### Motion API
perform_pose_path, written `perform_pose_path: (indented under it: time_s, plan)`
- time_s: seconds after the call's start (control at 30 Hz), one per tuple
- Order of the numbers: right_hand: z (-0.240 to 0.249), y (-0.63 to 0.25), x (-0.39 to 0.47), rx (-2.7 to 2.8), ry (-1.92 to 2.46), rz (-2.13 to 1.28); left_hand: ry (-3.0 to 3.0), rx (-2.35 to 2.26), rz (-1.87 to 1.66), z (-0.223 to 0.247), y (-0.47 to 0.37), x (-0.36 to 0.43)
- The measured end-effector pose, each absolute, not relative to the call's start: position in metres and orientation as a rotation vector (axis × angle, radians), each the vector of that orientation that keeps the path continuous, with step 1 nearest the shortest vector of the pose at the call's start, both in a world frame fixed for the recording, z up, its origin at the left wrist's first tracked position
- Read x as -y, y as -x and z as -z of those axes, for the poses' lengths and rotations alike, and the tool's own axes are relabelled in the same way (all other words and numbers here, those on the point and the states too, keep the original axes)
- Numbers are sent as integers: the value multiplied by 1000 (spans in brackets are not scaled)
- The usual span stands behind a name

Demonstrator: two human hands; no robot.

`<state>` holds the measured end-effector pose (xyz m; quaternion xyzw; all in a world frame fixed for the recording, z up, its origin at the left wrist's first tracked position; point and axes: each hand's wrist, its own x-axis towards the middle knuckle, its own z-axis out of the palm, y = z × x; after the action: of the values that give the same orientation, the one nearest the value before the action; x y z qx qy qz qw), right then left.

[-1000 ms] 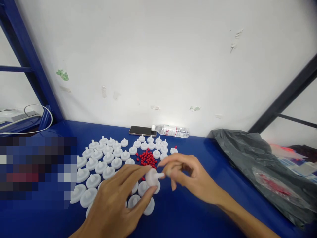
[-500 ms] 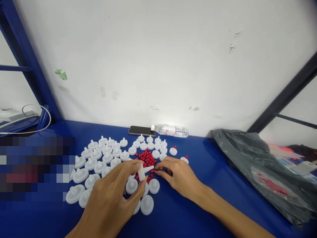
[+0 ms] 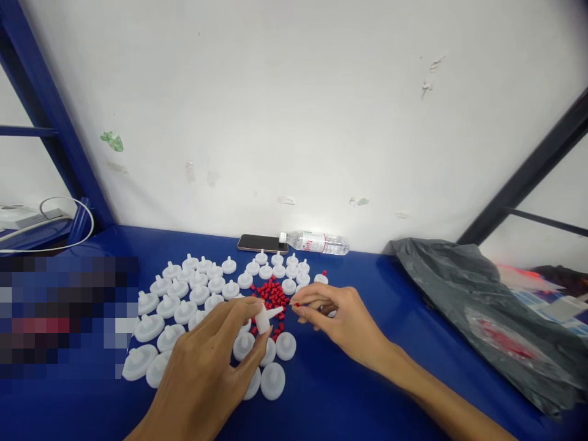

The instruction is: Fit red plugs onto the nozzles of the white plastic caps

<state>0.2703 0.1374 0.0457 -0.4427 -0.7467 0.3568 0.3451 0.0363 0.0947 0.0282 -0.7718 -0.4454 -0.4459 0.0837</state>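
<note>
My left hand (image 3: 209, 361) pinches a white nozzle cap (image 3: 263, 320) between thumb and fingers, its narrow spout pointing right. Just right of the spout, my right hand (image 3: 342, 315) is closed, with a small red cap (image 3: 297, 304) at its fingertips. Spout and red cap are apart. Behind and beneath the hands lies a pile of loose red caps (image 3: 272, 293) on the blue table (image 3: 349, 392). Many white nozzle caps (image 3: 199, 295) stand spout-up around the pile; some are hidden by my left hand. One white nozzle cap (image 3: 321, 279) beyond my right hand carries a red tip.
A phone (image 3: 261, 243) and a clear plastic bottle (image 3: 321, 242) lie by the white wall. To the right, a dark grey plastic bag (image 3: 441, 282) holds down the table's side, with a clear bag of red pieces (image 3: 503, 340) on it. The left edge is blurred out.
My right hand has lifted slightly away from the red pile, to the right, with a red cap now at its fingertips. My left hand stays nearly still with the nozzle cap.
</note>
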Motion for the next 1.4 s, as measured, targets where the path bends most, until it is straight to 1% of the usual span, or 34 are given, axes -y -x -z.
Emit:
perform_pose_path:
  time_s: [0.33, 0.5, 0.6, 0.73, 0.83, 1.03, 1.1, 1.23, 1.4]
  plan:
    - [-43, -266, -125, 2029, 1036, -930, 2483, 1098, 1170, -30, -39, -96]
    - [-45, -270, -127, 2013, 1007, -904, 2479, 1070, 1190, -29, -38, -98]
    - [-46, -270, -127, 1949, 947, -937, 2510, 1161, 1239, -28, -37, -97]
    - [-48, -265, -125, 1725, 936, -1139, 2534, 1271, 1374, -30, -39, -93]
    - [-48, -263, -125, 1578, 893, -1391, 2520, 1193, 1496, -35, -42, -90]
    - [-42, -263, -128, 1483, 609, -1857, 2643, 1069, 1487, -37, -42, -85]
    - [-41, -262, -127, 1461, 527, -1901, 2621, 1026, 1496, -35, -42, -84]
    - [-40, -260, -124, 1444, 401, -1875, 2591, 968, 1562, -32, -43, -83]
    - [-41, -263, -122, 1432, 366, -1901, 2594, 986, 1460, -34, -44, -83]
